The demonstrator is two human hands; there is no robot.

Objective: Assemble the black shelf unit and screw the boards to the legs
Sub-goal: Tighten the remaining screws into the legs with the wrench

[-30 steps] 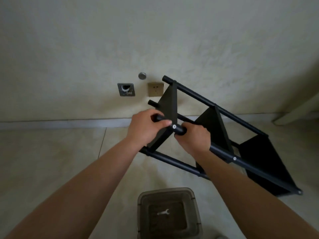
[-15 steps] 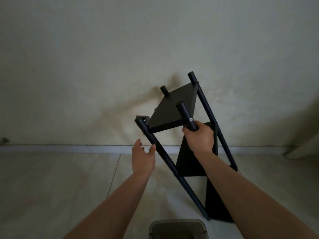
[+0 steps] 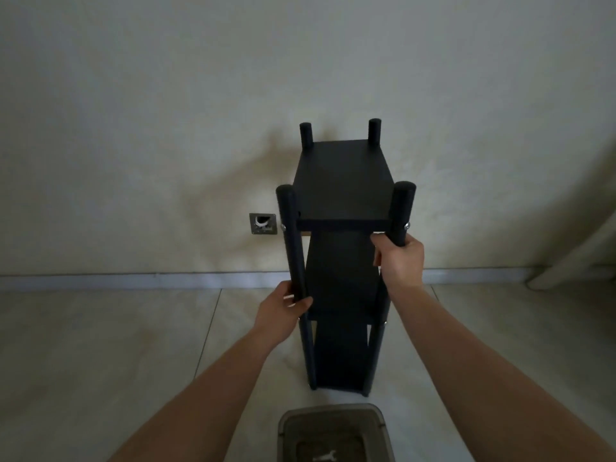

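Observation:
The black shelf unit (image 3: 341, 181) stands upright on the tiled floor in front of the wall. Its boards sit one above another between round black legs, whose tops stick up past the top board. My left hand (image 3: 285, 310) grips the near left leg (image 3: 293, 245) about halfway down. My right hand (image 3: 398, 258) grips the near right leg (image 3: 401, 211) just under the top board. Silver screw heads show on both near legs at the top board's level. The lower boards are partly hidden behind my hands.
A translucent grey plastic box (image 3: 335, 433) with a small white wrench (image 3: 325, 457) inside sits on the floor just in front of the shelf. A metal wall plate (image 3: 263, 223) is set low in the wall at left. A pale slanted object (image 3: 573, 258) leans at right.
The shelf unit went from lying tilted on the floor to standing upright. My left hand, open half a second ago, now grips the near left leg; my right hand kept hold of its leg.

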